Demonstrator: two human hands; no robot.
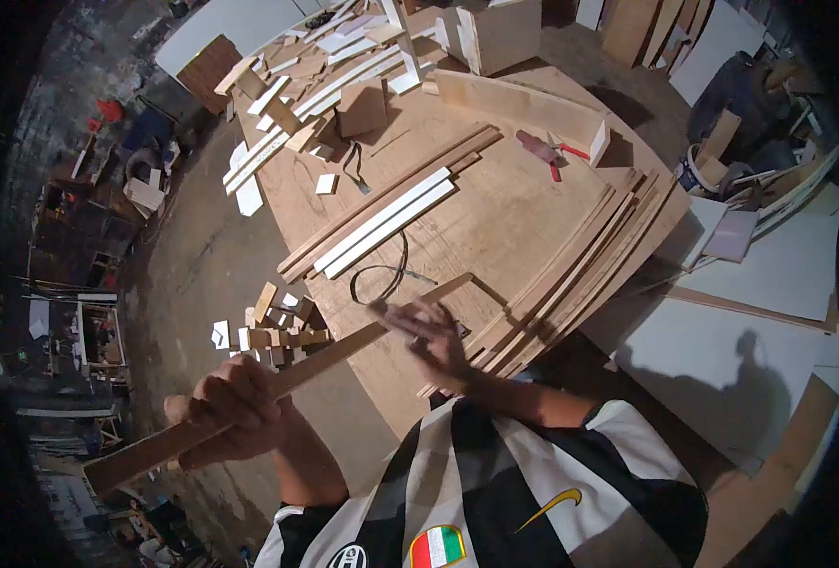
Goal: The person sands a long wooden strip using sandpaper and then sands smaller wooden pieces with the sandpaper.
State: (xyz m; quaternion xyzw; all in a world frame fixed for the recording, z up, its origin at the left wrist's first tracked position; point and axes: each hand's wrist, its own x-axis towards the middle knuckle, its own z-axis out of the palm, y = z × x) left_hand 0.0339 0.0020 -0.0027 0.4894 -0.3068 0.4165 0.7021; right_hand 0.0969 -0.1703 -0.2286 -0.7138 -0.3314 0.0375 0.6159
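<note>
My left hand (pixel 233 409) is clutching a long, flat brown wooden strip (pixel 329 360); my right hand (pixel 435 346) is overlapping it farther right, grip unclear.

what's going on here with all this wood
A person in a striped shirt has the left hand closed around a long wooden strip, out past the table's edge. The right hand, slightly blurred, is at the strip farther along, over the table; whether it touches is unclear. White strips lie on the table beyond, and more brown strips lie to the right.
</note>
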